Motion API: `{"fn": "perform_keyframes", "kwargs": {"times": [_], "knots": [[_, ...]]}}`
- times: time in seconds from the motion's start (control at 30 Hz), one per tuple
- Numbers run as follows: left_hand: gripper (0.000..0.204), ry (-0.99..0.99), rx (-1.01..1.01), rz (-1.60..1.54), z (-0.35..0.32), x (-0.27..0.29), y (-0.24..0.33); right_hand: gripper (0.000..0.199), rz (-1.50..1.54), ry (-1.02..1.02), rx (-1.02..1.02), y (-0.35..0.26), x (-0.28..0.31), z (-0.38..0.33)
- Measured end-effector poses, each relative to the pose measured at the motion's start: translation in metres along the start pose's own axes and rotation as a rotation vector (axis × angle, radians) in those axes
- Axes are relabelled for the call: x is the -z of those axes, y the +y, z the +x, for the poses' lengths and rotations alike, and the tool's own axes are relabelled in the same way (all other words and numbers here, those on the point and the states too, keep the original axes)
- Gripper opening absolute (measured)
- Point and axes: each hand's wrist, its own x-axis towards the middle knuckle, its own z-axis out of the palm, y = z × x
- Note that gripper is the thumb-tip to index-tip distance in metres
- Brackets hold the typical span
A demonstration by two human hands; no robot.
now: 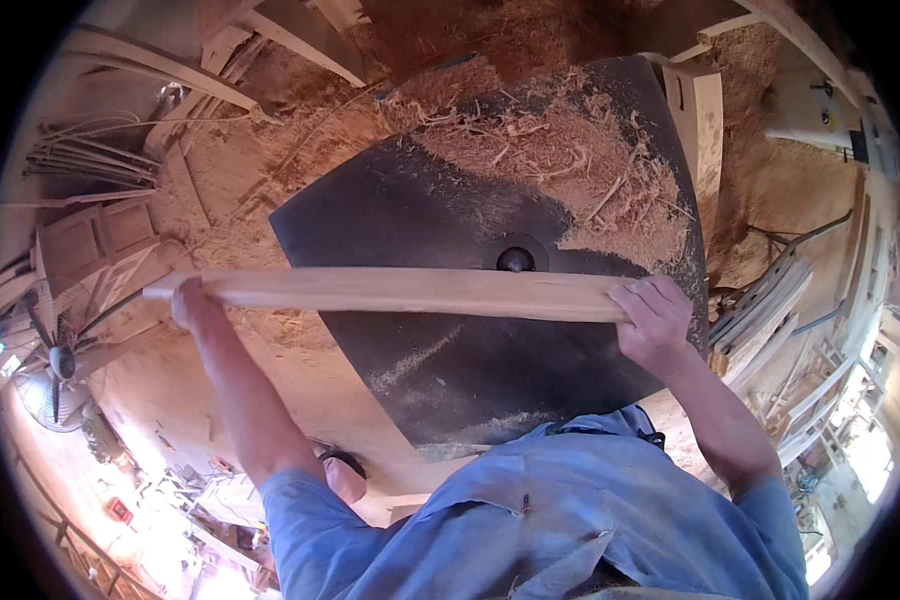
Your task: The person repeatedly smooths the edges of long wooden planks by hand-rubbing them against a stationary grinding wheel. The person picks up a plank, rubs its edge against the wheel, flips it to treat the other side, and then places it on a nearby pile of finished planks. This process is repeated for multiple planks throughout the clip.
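While both hands grip it, the long wooden strip lies flat across the dark bench, just before the round spindle. Its long axis runs left to right across the person's front. The left hand is closed round its far-left end, and the right hand curls fingers over its right end.

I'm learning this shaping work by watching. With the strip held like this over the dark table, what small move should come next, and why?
Probably ease the wooden strip forward against the round spindle. Both hands, left hand and right hand, already grip its ends, it lies level on the dark table, and its far edge sits just short of the spindle.
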Motion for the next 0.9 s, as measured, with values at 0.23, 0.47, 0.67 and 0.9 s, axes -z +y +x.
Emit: {"fn": "perform_keyframes", "kwargs": {"times": [0.23, 0.47, 0.67, 0.9], "knots": [[0.036, 0.1, 0.091, 0.047, 0.028, 0.241, -0.052, 0.033, 0.119, -0.176, 0.282, -0.046, -0.057, 0.061], [0.04, 0.209, 0.33, -0.162, -0.083, 0.389, -0.134, 0.026, 0.199, -0.18, 0.394, -0.1, -0.088, 0.053], [0.042, 0.014, 0.54, -0.58, -0.224, 0.3, -0.158, 0.046, 0.098, -0.204, 0.34, -0.103, -0.094, -0.02], [0.042, 0.1, 0.617, -0.955, -0.281, 0.255, -0.12, 0.068, -0.043, -0.255, 0.149, -0.153, -0.02, -0.053]]}}
